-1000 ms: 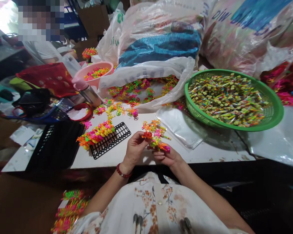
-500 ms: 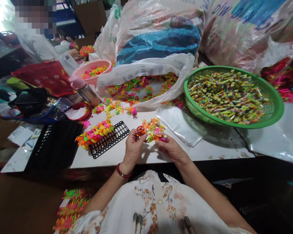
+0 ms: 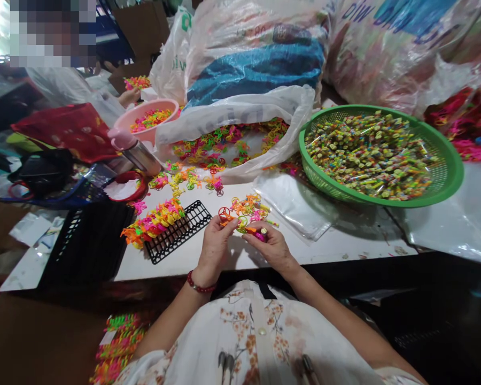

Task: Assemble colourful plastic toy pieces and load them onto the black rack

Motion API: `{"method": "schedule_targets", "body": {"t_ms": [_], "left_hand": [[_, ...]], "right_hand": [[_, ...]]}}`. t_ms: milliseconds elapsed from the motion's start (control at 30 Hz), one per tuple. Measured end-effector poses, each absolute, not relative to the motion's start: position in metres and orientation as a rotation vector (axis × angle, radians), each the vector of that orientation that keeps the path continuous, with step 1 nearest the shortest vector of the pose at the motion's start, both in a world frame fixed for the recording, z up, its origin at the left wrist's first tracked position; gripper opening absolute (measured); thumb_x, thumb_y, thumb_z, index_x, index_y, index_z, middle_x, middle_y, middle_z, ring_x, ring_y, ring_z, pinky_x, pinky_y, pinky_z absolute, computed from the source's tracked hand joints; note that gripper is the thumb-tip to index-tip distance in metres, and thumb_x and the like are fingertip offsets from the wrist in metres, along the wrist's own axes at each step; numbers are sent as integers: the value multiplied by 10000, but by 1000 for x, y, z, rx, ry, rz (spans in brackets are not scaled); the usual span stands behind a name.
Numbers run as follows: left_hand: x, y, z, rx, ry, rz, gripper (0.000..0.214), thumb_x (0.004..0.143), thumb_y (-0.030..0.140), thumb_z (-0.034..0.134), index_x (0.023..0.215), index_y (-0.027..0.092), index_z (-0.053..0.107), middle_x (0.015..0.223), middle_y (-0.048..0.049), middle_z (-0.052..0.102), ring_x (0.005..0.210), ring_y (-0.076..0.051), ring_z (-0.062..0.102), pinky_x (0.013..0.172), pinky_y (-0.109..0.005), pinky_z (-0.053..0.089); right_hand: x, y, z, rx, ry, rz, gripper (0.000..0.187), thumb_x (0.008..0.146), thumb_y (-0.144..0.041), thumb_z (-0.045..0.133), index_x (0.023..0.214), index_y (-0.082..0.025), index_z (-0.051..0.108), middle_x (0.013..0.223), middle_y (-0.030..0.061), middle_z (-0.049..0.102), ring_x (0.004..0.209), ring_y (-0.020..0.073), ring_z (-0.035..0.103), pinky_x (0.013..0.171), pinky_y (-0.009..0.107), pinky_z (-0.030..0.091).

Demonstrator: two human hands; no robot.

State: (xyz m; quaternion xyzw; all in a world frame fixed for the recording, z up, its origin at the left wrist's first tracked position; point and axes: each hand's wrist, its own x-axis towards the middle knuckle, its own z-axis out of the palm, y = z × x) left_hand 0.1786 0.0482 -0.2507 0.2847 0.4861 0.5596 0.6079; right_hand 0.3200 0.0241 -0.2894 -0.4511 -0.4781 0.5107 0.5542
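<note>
My left hand pinches a small plastic toy with a red wheel-like ring. Fingers curled, my right hand grips small orange and magenta plastic toy pieces; a pale round end sticks up among them. A yellow-green piece shows between the two hands, and I cannot tell which one holds it. Just beyond my fingers lies a loose pile of coloured plastic toys. To the left, a black plastic rack carries a row of similar bright toys at its left part.
Clear plastic bags lie right of the pile. A green basket of wrapped candy sticks stands at right. Behind are an open sack of toys, a pink basin and a flask. Stacked black racks sit left. Another person is at far left.
Both hands have come slightly nearer my body and the held pieces have turned, so the red ring shows more plainly. The view has shifted a little.
</note>
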Motion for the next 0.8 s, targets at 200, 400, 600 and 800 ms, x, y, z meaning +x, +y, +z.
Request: {"method": "schedule_targets", "body": {"t_ms": [200,400,600,800], "left_hand": [[157,53,-242,575,1039,943,475,534,167,879,967,175,685,813,3,673,660,-95,601,608,-200,445],[143,61,-243,648,1040,717,354,622,393,888,808,134,733,751,-43,668,608,-103,580,516,-205,441],[144,65,-247,654,1114,690,266,533,239,890,681,122,703,628,-25,637,529,-98,561,468,-193,442],[152,60,-249,564,1149,807,249,549,217,869,687,112,690,632,-20,647,521,-95,563,488,-201,474]], "right_hand": [[333,32,-294,-1040,-995,1506,304,663,-369,858,822,-192,669,754,-30,624,636,94,519,596,230,423],[339,32,-293,-1050,-1078,1579,328,658,-400,863,803,-176,673,661,-51,553,550,66,413,521,214,323],[339,34,-292,-1059,-1174,1540,309,672,-408,845,831,-185,703,748,-21,611,627,98,480,567,237,374],[340,38,-293,-1058,-1182,1506,271,649,-405,847,803,-218,727,811,-6,668,762,151,578,728,300,463]]}}
